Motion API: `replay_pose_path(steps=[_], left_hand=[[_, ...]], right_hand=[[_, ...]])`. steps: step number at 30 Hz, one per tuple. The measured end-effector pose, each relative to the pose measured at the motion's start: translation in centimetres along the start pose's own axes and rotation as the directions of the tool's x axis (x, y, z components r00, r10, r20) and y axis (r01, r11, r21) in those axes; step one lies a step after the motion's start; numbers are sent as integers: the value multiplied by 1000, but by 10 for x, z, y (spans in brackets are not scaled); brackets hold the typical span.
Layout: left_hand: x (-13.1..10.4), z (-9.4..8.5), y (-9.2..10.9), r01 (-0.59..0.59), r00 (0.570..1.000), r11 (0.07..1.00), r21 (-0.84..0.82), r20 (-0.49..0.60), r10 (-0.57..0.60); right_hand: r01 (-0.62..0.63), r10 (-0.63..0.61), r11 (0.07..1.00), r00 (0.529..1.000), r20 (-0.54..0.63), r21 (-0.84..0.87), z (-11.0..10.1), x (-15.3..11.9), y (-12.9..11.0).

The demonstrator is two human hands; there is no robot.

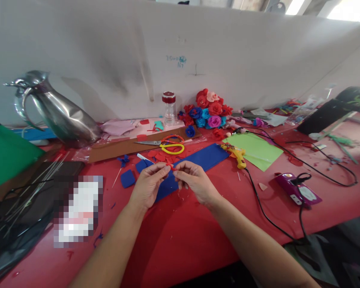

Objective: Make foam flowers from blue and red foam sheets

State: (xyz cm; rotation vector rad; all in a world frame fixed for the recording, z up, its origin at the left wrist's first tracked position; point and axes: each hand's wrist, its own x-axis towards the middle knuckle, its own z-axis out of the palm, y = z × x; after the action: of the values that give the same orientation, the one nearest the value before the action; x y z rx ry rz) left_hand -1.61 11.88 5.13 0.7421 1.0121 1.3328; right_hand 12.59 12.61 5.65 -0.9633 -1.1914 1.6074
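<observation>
Between the fingertips of both hands is a small red petal piece (pixel 170 165), mostly covered by the fingers. My left hand (pixel 151 183) pinches it from the left, and my right hand (pixel 195 180) pinches it from the right. Under the hands lies a long blue strip (pixel 208 157). Loose red petals (pixel 159 155) are scattered just beyond the fingers. Blue cut pieces (pixel 127 178) and a white pen (pixel 144 158) lie left of the hands. Scissors (pixel 171 149) with yellow and orange handles rest behind the petals. To the right lies a yellow glue gun (pixel 237 153).
Behind stand a metal jug (pixel 63 108), a glass jar (pixel 169 110) and a bunch of handmade flowers (pixel 211 110). A green sheet (pixel 258 150) and a purple power socket (pixel 297 190) with black cables lie right. Thin wires (pixel 33 192) lie at left.
</observation>
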Motion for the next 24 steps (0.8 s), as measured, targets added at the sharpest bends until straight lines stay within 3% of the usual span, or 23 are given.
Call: replay_pose_path(steps=[5,9,14,24], left_hand=[[0,-2,7,6,999,994,-107,-34,-10],[-2,-3,8,57,998,998,37,18,-57],[-4,1,8,20,999,992,127,46,-26],[-5,5,2,63,998,998,0,-26,-63]], right_hand=[[-9,9,1000,1000,-18,-4,0,0,1],[-10,10,1000,1000,-15,-16,0,1,1],[6,-6,1000,1000,-8,-21,0,1,3],[135,-145,982,987,-72,-131,0,2,8]])
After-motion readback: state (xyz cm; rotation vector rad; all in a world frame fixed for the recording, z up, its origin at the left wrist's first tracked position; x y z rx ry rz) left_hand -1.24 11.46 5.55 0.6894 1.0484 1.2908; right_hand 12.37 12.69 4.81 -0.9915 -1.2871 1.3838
